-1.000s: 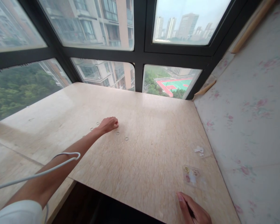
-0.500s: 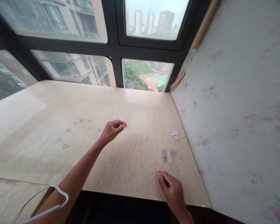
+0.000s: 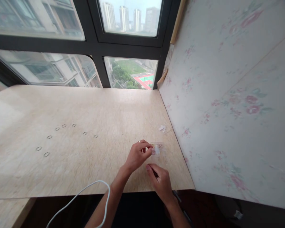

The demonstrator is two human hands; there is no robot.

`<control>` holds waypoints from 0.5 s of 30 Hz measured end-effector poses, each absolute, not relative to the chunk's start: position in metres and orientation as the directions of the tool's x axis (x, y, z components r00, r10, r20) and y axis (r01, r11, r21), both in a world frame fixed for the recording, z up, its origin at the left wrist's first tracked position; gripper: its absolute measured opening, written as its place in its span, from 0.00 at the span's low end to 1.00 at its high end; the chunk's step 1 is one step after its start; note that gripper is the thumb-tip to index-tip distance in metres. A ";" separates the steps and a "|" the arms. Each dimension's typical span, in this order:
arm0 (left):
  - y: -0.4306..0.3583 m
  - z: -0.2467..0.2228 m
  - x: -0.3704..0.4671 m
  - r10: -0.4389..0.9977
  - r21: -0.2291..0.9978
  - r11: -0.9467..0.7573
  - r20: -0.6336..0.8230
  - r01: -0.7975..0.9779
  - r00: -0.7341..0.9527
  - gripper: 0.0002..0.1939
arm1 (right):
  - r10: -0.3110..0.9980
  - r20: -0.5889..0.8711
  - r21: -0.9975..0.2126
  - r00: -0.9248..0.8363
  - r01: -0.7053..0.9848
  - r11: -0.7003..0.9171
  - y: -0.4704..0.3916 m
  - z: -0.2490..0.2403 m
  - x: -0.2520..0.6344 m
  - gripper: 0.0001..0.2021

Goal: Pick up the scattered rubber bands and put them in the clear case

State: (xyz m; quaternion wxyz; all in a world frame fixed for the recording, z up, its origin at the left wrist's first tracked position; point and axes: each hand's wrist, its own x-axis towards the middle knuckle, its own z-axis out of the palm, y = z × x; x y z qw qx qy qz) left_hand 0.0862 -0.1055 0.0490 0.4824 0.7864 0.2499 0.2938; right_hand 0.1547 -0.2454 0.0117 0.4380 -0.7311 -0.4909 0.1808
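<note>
Rings, eight and thin, lie in an arc on the countertop, well apart from the left hand at its nine o'clock. That hand's thumb and forefinger draw close at the left edge of a clear box at its three o'clock; I cannot tell whether they pinch anything. Lower, at five o'clock, the right hand sits separate, curled, its grip unclear. White pieces lie at the box's twelve o'clock.

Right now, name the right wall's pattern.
The pale wall has a pink-and-green floral pattern; see head view.
</note>
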 end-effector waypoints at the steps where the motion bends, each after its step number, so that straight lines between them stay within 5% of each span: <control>1: -0.106 0.044 0.088 0.661 0.888 -0.439 0.215 0.138 0.719 0.06 | 0.876 0.164 -0.822 0.453 0.553 -0.133 -0.246 0.012 0.155 0.15; 15: -0.101 0.027 0.077 0.618 0.836 -0.539 0.312 0.101 0.721 0.11 | 0.874 0.180 -0.844 0.451 0.527 -0.097 -0.245 0.012 0.157 0.14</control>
